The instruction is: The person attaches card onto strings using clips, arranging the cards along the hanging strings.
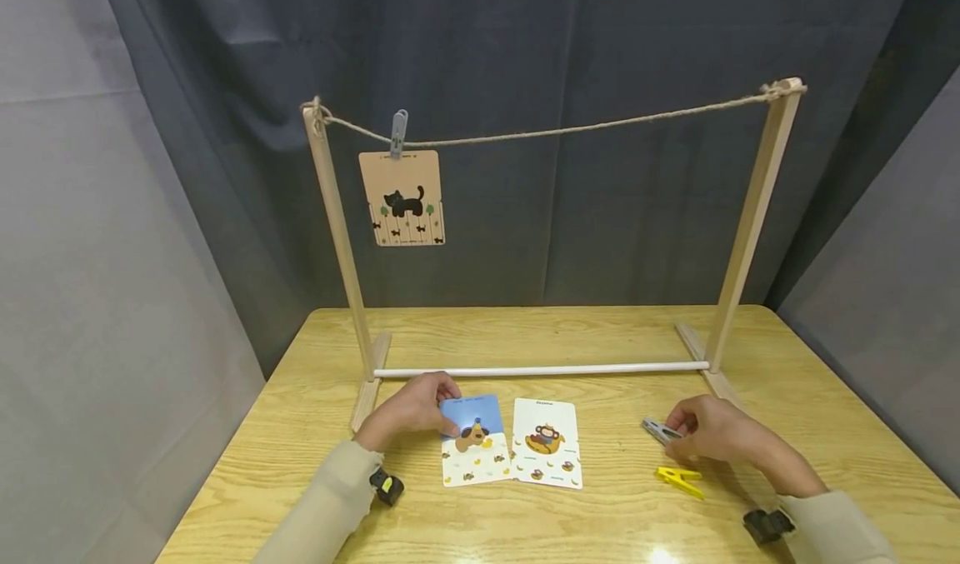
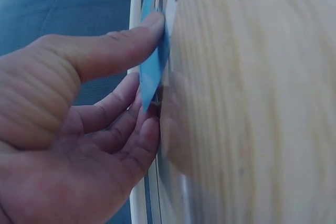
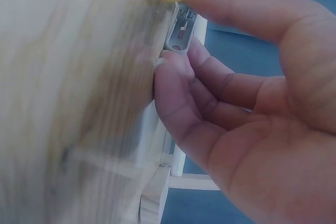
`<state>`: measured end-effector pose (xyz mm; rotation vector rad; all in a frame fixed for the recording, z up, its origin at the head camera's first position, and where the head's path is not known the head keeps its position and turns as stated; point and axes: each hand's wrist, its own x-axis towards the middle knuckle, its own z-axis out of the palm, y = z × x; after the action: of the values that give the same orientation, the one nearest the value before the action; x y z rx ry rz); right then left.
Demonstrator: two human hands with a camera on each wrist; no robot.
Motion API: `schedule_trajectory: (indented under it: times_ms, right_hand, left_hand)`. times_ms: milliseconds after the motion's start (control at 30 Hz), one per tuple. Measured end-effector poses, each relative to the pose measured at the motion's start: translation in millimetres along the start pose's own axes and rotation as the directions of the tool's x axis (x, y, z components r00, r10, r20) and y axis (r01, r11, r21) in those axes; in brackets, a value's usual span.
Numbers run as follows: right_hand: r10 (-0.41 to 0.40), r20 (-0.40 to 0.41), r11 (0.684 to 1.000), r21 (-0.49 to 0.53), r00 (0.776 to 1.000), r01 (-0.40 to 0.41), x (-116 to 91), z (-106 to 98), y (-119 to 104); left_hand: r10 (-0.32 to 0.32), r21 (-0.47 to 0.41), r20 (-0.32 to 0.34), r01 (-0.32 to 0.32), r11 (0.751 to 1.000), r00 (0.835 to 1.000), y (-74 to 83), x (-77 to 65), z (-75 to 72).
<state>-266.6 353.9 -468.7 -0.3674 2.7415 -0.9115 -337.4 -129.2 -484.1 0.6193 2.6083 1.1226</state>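
My left hand (image 1: pixel 416 406) pinches the upper left corner of a blue and white card with a dog picture (image 1: pixel 487 466). In the left wrist view the thumb lies over this card (image 2: pixel 153 69) and the fingers are at its edge, close to the table. At the right, my right hand (image 1: pixel 708 431) grips the near end of a grey clothespin (image 1: pixel 657 429) between thumb and fingers, low over the table. Closer to the front lies a yellow clothespin (image 1: pixel 680 481). A white card with a monkey picture (image 1: pixel 558 472) lies beside the dog card.
Behind the cards stands a wooden frame (image 1: pixel 341 239) with a white bottom rod (image 1: pixel 540 371) and a sagging rope (image 1: pixel 570 131). From the rope's left part hangs a black-cat card (image 1: pixel 405 177), held by another grey clothespin (image 1: pixel 398 135). Dark curtains (image 1: pixel 637 231) close off the back.
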Motion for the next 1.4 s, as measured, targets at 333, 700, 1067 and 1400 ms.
schedule_trajectory:
  times_ms: [333, 700, 1067, 1400]
  right_hand:
    - [0.042, -0.009, 0.999, 0.008, 0.999, -0.042, 0, 1, -1]
    - [0.037, -0.015, 0.999, -0.002, 0.999, -0.037, 1, 1, 0]
    - [0.045, -0.013, 0.999, 0.017, 0.999, -0.044, 1, 2, 0]
    - [0.046, -0.016, 0.999, 0.018, 0.999, -0.046, 1, 2, -3]
  left_hand:
    - [-0.010, 0.003, 0.019, 0.010, 1.000, 1.000, 1.0, -0.6, -1.9]
    - [-0.028, -0.101, 0.027, 0.031, 0.994, 0.999, 8.9, -4.7, -10.6]
    - [-0.004, -0.300, -0.014, 0.000, 0.954, 1.000, 10.1, -1.7, -15.4]
    - [-0.012, -0.414, -0.106, -0.033, 0.910, 0.994, 16.1, -0.5, -21.4]
